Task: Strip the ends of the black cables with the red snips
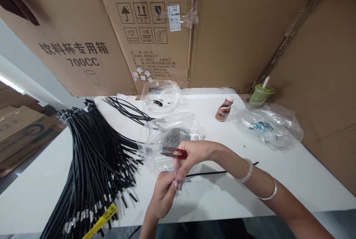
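My right hand [189, 157] is closed around small red-handled scissors [180, 153], whose blades point left over a clear plastic bag [178, 131] of fine grey pieces. Just below and to the left, my left hand [164, 191] is closed, its fingertips meeting those of my right hand. Between the fingertips is a bit of clear plastic [182, 190] with thin silvery pieces showing; its exact form is hard to make out. A single black cable [208, 173] lies on the table behind my right wrist.
A large bundle of black cables [91, 157] with a yellow tag [101, 221] covers the left side. Behind are a small-parts bag [162, 98], a bottle [224, 110], a green cup [261, 94], another bag [272, 127] and cardboard walls [236, 38].
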The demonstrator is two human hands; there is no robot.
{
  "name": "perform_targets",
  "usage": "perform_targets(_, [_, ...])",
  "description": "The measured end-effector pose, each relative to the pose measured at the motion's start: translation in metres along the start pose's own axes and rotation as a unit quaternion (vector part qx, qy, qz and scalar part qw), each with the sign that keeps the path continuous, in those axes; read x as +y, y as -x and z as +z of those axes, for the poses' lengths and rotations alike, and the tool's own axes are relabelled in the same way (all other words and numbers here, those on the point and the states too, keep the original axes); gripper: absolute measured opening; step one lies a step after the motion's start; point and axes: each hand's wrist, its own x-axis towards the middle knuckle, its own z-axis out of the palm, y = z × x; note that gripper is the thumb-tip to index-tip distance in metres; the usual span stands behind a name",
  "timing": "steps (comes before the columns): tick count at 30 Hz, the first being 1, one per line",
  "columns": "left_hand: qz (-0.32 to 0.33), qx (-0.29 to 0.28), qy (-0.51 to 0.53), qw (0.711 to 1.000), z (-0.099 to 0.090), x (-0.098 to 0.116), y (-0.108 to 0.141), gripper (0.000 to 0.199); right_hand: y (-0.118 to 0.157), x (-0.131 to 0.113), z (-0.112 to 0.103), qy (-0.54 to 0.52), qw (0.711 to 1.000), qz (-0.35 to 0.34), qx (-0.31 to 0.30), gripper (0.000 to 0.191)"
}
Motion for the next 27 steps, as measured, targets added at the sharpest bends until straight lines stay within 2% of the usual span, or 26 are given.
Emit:
perform_targets(3, [0.007,0.021,0.008,1.000,0.001,-0.002,-0.001,0.058,-0.009,-0.020,-0.006,0.065,0.996,0.027,-0.054,0.027])
perform_targets(5, [0.004,0.052,0.007,0.999,0.001,-0.004,0.000,0.059,-0.013,-0.026,-0.004,0.054,0.996,0.015,-0.076,0.031])
perform_targets(7, [-0.004,0.087,0.006,0.996,-0.001,-0.007,0.001,0.061,-0.015,-0.026,0.001,0.016,0.997,-0.030,-0.063,0.035])
perform_targets(10, [-0.013,0.113,0.011,0.993,-0.006,-0.012,0.002,0.062,-0.019,-0.022,0.009,-0.001,0.996,-0.088,0.000,0.037])
perform_targets(18, [-0.028,0.133,0.041,0.990,-0.016,-0.011,-0.003,0.058,-0.036,-0.011,0.012,-0.043,0.995,-0.093,0.014,0.038])
perform_targets(19, [-0.031,0.144,0.044,0.988,-0.016,-0.010,-0.004,0.057,-0.037,-0.008,0.012,-0.044,0.993,-0.095,0.048,0.038])
perform_targets(21, [-0.038,0.171,0.049,0.983,-0.015,-0.008,-0.006,0.055,-0.037,0.002,0.014,-0.044,0.980,-0.100,0.166,0.038])
perform_targets(24, [-0.050,0.207,0.060,0.975,-0.013,-0.007,-0.007,0.054,-0.031,0.022,0.024,-0.108,0.924,-0.091,0.355,0.044])
perform_targets(25, [-0.056,0.213,0.064,0.973,-0.012,-0.007,-0.007,0.053,-0.028,0.028,0.030,-0.145,0.905,-0.087,0.391,0.046])
perform_targets(27, [-0.070,0.216,0.070,0.971,-0.012,-0.010,-0.005,0.051,-0.024,0.040,0.047,-0.206,0.879,-0.090,0.420,0.048])
